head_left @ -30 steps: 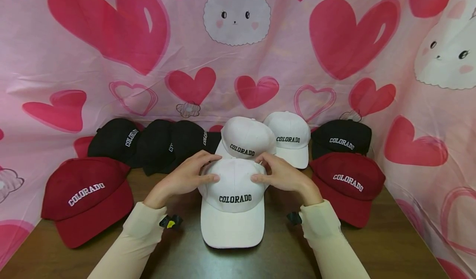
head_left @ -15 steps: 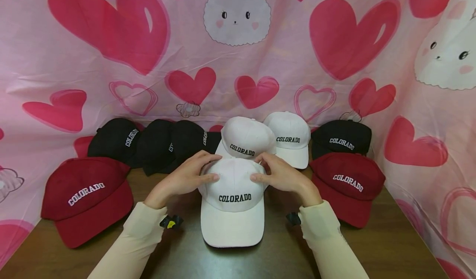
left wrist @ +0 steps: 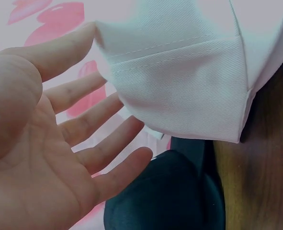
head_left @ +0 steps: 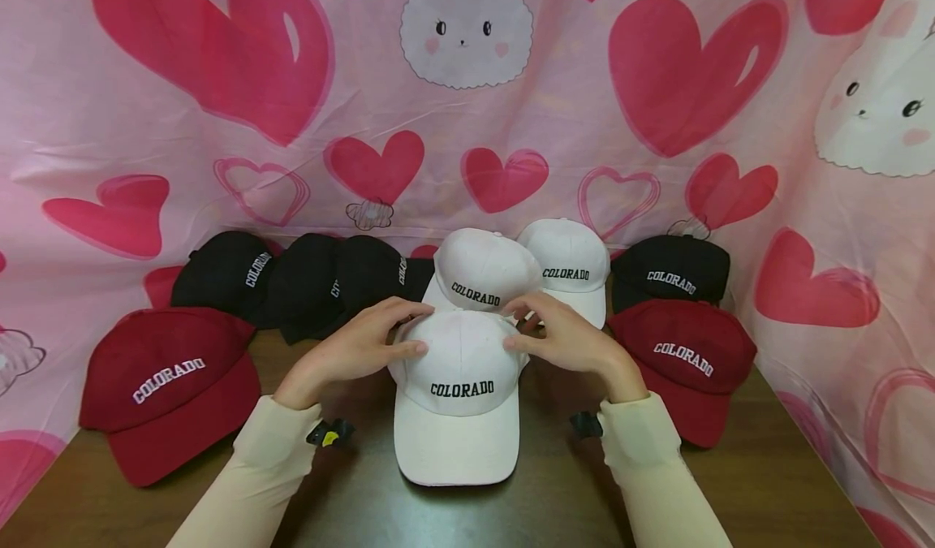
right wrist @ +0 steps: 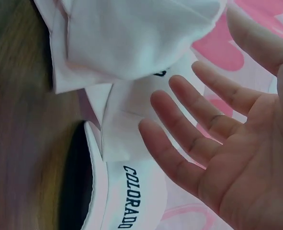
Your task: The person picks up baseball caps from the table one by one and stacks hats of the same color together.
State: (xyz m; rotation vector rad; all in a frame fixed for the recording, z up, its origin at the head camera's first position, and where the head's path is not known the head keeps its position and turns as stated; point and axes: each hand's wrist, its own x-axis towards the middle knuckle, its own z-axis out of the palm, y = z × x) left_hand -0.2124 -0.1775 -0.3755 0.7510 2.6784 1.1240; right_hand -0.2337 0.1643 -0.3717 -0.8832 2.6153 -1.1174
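Observation:
A white baseball cap (head_left: 460, 438) lettered COLORADO sits on the wooden table in front of me, brim toward me. My left hand (head_left: 358, 349) is at the left of its crown; the left wrist view shows the fingers extended and spread, with thumb and fingertips right at the edge of the white fabric (left wrist: 179, 86). On the other side is my right hand (head_left: 573, 337), its thumb tip overlapping the crown in the head view. The right wrist view shows its fingers relaxed and spread, a gap between them and the cap (right wrist: 136, 38). Neither hand grips anything.
Two more white caps, one tilted (head_left: 485, 264) and one upright (head_left: 564, 252), stand right behind. Several black caps (head_left: 226, 276) overlap at back left. Red caps flank the hands, left (head_left: 171, 394) and right (head_left: 679, 369), with a black cap (head_left: 670, 268) behind the right one.
My right hand has shifted slightly right, away from the crown, its fingers loosening. The left hand has drawn a little to the left. The white cap stays in place.

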